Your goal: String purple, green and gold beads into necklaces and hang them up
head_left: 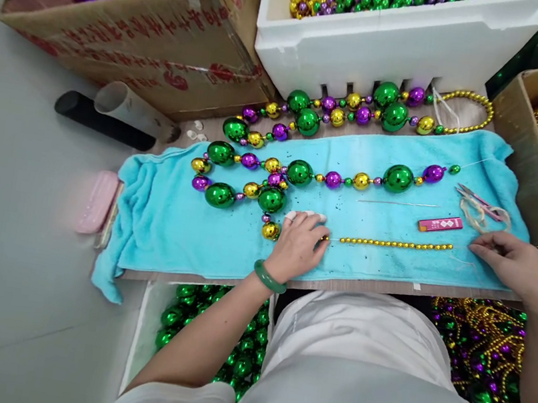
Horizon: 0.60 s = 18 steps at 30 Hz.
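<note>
My left hand (299,243), with white coverings on some fingertips, is closed on the beaded strand (271,231) at the towel's front. Its thumb and forefinger are at small gold beads, and the fingers partly hide them. From there a straight row of small gold beads (394,244) runs right along a thin thread. My right hand (515,262) pinches the thread past the last bead; the thread itself is barely visible at the fingertips. The strand's large green, purple and gold beads (298,172) loop across the blue towel (154,225).
Small scissors (481,201), a pink packet (440,224) and a long needle (400,203) lie on the towel. Behind is another beaded necklace (337,116). Bead-filled boxes stand around: a white foam box (391,58), a left carton (135,47) and a right carton (529,112).
</note>
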Each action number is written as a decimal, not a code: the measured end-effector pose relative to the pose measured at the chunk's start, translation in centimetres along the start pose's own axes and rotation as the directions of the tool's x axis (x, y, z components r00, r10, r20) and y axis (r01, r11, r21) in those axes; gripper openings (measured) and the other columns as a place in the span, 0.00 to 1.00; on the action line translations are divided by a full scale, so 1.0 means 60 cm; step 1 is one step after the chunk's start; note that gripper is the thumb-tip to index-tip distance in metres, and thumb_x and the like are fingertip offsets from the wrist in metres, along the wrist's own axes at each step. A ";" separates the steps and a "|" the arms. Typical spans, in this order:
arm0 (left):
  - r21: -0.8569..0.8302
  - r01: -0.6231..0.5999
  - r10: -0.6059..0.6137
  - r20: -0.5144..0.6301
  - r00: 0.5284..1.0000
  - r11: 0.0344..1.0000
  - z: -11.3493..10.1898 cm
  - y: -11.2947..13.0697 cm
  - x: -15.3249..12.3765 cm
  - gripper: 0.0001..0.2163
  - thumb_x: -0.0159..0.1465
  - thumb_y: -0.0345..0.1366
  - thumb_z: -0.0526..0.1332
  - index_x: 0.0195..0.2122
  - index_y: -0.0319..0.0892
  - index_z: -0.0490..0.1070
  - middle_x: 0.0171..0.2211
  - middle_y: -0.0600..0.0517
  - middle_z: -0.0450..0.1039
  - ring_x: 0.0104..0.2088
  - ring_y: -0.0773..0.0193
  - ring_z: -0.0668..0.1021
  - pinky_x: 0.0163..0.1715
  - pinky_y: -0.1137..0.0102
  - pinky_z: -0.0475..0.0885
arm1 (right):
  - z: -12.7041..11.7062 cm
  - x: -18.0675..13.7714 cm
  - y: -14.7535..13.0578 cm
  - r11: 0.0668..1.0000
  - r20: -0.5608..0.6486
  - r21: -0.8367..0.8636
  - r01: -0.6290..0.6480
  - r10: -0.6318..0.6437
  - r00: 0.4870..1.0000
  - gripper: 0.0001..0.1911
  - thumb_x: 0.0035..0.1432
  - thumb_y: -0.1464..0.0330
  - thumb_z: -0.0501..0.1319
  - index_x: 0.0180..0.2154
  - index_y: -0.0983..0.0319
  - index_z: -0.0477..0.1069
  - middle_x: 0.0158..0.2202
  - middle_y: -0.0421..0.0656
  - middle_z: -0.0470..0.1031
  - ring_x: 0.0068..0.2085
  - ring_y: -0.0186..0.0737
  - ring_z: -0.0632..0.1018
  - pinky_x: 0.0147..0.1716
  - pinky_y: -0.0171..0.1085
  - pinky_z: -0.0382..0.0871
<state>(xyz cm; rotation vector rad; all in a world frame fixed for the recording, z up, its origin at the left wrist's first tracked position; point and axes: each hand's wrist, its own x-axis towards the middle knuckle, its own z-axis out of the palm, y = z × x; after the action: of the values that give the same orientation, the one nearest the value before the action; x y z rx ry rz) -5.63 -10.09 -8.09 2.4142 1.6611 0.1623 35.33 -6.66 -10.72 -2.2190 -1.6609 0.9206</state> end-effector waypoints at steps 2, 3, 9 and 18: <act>-0.006 -0.009 0.009 -0.006 1.000 1.000 0.001 0.007 0.004 0.09 0.63 0.39 0.57 0.42 0.46 0.73 0.51 0.48 0.70 0.52 0.51 0.67 0.55 0.53 0.56 | 0.000 0.000 -0.002 1.000 0.006 0.008 0.009 -0.009 1.000 0.17 0.40 0.53 0.61 0.29 0.58 0.74 0.30 0.41 0.74 0.31 0.42 0.71 0.33 0.41 0.63; -0.014 -0.017 0.017 -0.008 1.000 1.000 0.003 0.012 0.007 0.10 0.62 0.40 0.57 0.43 0.46 0.72 0.51 0.48 0.70 0.53 0.51 0.67 0.55 0.52 0.57 | 0.000 0.000 -0.002 1.000 0.007 0.005 0.013 -0.013 1.000 0.17 0.41 0.53 0.61 0.29 0.58 0.74 0.30 0.41 0.74 0.32 0.42 0.71 0.34 0.41 0.63; -0.064 -0.060 0.059 -0.016 0.998 0.996 0.019 0.036 0.025 0.10 0.64 0.42 0.55 0.41 0.49 0.73 0.51 0.49 0.69 0.53 0.52 0.67 0.54 0.52 0.57 | 0.000 0.000 0.003 1.000 0.009 -0.009 0.029 -0.029 1.000 0.15 0.44 0.55 0.61 0.30 0.58 0.74 0.31 0.41 0.75 0.31 0.41 0.71 0.34 0.41 0.63; -0.053 -0.015 0.015 0.001 1.000 0.999 0.012 0.025 0.018 0.09 0.63 0.39 0.57 0.42 0.47 0.73 0.52 0.49 0.70 0.53 0.52 0.67 0.55 0.52 0.57 | 0.001 0.000 0.003 0.997 -0.002 -0.001 0.073 -0.073 0.997 0.12 0.46 0.57 0.62 0.30 0.58 0.74 0.31 0.42 0.75 0.30 0.40 0.70 0.34 0.41 0.63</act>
<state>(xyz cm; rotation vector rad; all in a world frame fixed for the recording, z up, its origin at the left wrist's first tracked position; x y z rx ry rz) -3.74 -9.65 -8.46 2.3880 1.6183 0.2045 35.44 -6.75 -10.87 -2.1438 -1.7296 0.8984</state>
